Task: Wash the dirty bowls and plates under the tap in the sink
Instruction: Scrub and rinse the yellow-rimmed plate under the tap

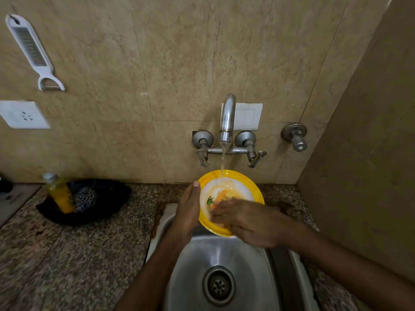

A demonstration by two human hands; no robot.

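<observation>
Yellow plate (243, 189) is held tilted above the sink (190, 277), its upper face directly under the running tap (227, 117). Left hand (187, 212) has its grip on the left rim; right hand (247, 221) lies across the face, fingers blurred, no grip evident. Risks: the wet rim slipping from a one-handed hold, and water deflecting onto the worktop (89, 243).

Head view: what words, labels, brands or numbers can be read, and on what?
No text can be read.
On the yellow bottle: no legible label.
On the rim of the plate: faint marks, too blurred.
On the grey board at the left edge: dark marks, too blurred.
</observation>
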